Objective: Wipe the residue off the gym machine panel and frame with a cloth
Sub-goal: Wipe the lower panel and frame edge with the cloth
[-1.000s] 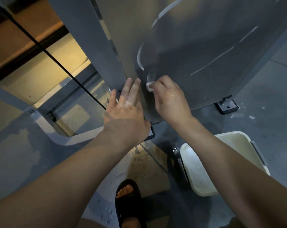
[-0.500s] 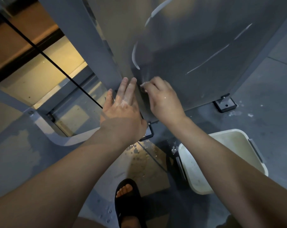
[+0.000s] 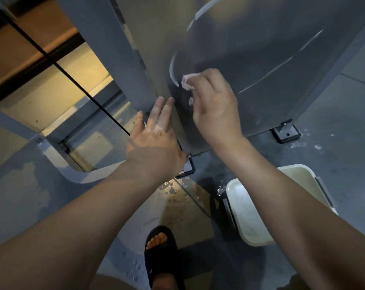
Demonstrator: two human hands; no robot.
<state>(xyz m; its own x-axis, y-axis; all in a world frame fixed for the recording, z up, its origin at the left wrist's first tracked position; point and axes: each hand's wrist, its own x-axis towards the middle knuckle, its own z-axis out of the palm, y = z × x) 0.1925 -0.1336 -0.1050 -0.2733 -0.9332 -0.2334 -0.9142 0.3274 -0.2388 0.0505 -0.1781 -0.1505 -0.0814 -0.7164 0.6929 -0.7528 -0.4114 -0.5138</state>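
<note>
The grey machine panel (image 3: 250, 45) fills the upper middle, marked with curved white residue streaks (image 3: 172, 69). My right hand (image 3: 216, 105) presses a small bunched white cloth (image 3: 188, 80) against the panel's lower left part, just right of a streak. Lower down, my left hand (image 3: 154, 139) lies flat with fingers spread, fingertips on the panel's bottom left corner beside the grey frame post (image 3: 106, 45). A small white blob (image 3: 191, 100) sits on the panel under the cloth.
A white plastic tub (image 3: 238, 208) stands on the wet grey floor at lower right. My foot in a black sandal (image 3: 159, 248) is at bottom centre. A black cable (image 3: 73, 78) runs diagonally at left. Black foot brackets (image 3: 286, 132) hold the machine's base.
My right hand has slid the cloth up the panel, away from the bottom edge. My left hand has kept its place on the corner.
</note>
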